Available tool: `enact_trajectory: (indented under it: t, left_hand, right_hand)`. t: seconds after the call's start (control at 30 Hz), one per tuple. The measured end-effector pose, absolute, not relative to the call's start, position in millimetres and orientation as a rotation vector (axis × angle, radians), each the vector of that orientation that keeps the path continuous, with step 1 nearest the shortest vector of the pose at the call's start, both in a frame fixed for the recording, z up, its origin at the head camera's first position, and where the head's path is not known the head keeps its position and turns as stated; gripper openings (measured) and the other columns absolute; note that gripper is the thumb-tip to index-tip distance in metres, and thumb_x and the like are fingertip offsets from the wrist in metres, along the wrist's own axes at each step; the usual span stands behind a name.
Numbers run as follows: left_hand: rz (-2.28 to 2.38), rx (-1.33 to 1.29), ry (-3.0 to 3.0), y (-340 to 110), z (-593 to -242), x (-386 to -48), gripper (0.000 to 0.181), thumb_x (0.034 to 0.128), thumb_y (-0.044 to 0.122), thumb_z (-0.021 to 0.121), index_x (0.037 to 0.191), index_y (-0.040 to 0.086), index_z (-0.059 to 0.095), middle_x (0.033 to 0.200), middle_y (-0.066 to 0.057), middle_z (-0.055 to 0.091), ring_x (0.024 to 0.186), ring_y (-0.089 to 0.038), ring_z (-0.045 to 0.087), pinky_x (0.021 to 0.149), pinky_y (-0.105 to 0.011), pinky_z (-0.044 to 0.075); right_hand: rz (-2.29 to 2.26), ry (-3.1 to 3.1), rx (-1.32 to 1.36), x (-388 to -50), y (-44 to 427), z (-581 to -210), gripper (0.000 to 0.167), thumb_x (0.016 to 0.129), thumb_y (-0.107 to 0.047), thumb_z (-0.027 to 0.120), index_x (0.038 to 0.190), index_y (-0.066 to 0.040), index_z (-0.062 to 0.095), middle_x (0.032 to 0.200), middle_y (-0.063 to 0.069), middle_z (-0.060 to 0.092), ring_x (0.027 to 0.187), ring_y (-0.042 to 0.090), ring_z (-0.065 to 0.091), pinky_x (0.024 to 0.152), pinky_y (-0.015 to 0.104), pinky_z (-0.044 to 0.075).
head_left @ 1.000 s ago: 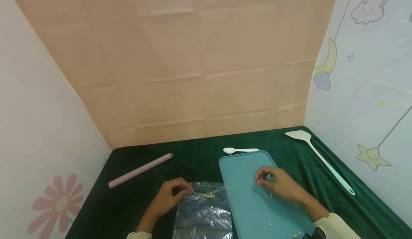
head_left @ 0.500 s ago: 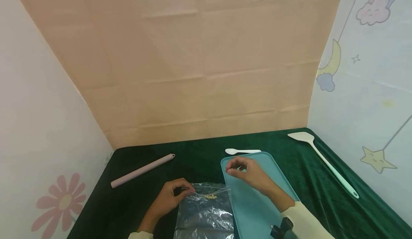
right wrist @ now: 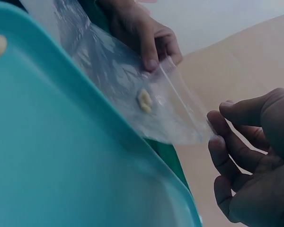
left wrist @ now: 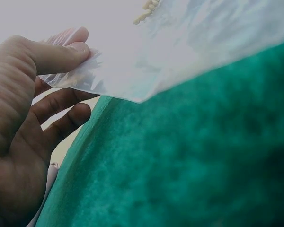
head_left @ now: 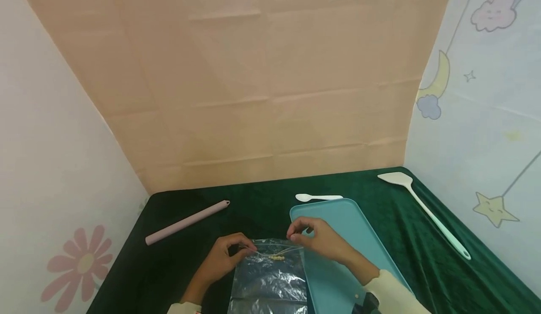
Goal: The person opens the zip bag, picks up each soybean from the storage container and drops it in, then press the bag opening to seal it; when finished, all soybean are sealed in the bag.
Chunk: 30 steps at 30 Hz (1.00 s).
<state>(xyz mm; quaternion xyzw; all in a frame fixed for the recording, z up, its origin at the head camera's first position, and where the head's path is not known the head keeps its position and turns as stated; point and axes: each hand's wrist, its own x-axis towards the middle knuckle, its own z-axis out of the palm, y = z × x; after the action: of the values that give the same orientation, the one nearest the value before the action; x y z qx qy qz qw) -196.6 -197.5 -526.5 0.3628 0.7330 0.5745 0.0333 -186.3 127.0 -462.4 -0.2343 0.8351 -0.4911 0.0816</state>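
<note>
My left hand (head_left: 224, 256) pinches the top left corner of a clear zip bag (head_left: 270, 281), with the thumb (left wrist: 68, 56) on its edge. Several pale beans (head_left: 276, 258) lie inside, below the zip strip. My right hand (head_left: 319, 240) is at the bag's top right corner, over the tray's left edge. In the right wrist view its loosely bent fingers (right wrist: 218, 146) touch the bag's edge, the thumb close to the index fingertip; nothing shows between them. The blue tray (head_left: 338, 276) lies right of the bag, with a bean (head_left: 357, 296) on it.
A pink rod (head_left: 188, 222) lies at the left of the green cloth (head_left: 253, 213). A small white spoon (head_left: 319, 197) lies behind the tray, and a long spatula (head_left: 431, 215) at the right. Paper-like backing (head_left: 270, 93) stands behind, with patterned walls at both sides.
My right hand has moved left from above the tray to the bag's top right corner, dipping slightly in the last half second. The left hand keeps its hold on the bag.
</note>
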Motion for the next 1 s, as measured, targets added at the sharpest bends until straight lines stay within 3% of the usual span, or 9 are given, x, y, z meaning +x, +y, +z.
enact_trajectory:
  t: [0.33, 0.53, 0.73, 1.0]
  left_hand:
    - [1.791, 1.090, 2.254, -202, -528, -194, 0.013, 0.0973, 0.009, 0.066, 0.109, 0.011, 0.072, 0.103, -0.004, 0.071, 0.089, -0.025, 0.067, 0.074, -0.035, 0.054]
    - [1.778, 1.094, 2.264, -205, -528, -193, 0.014, 0.0977, 0.010, 0.066, 0.110, 0.010, 0.072, 0.104, -0.004, 0.070, 0.088, -0.024, 0.067, 0.074, -0.035, 0.054]
    - [1.818, 1.126, 2.239, -204, -526, -193, 0.016, 0.0971, 0.002, 0.064, 0.110, 0.007, 0.071, 0.104, -0.008, 0.070, 0.088, -0.028, 0.067, 0.073, -0.034, 0.054]
    - [1.782, 1.086, 2.271, -204, -525, -189, 0.014, 0.0981, 0.008, 0.065, 0.110, 0.010, 0.072, 0.103, -0.006, 0.071, 0.087, -0.026, 0.067, 0.073, -0.034, 0.054]
  right_hand:
    - [-1.376, 2.673, -0.622, -179, 195, -449, 0.013, 0.098, -0.033, 0.067, 0.102, -0.021, 0.070, 0.098, -0.010, 0.068, 0.093, 0.014, 0.061, 0.084, 0.044, 0.041]
    - [-1.200, 2.822, -0.565, -168, 236, -451, 0.003, 0.097, -0.025, 0.069, 0.100, -0.026, 0.068, 0.097, -0.012, 0.066, 0.089, 0.009, 0.059, 0.080, 0.043, 0.044]
    - [-1.053, 2.829, -0.692, -164, 262, -461, 0.019, 0.094, -0.006, 0.069, 0.101, -0.024, 0.066, 0.097, -0.011, 0.064, 0.088, 0.007, 0.057, 0.078, 0.038, 0.048]
    - [-1.068, 2.716, -0.889, -158, 268, -478, 0.024, 0.093, -0.005, 0.070, 0.104, -0.025, 0.064, 0.099, -0.010, 0.063, 0.091, 0.012, 0.058, 0.079, 0.034, 0.046]
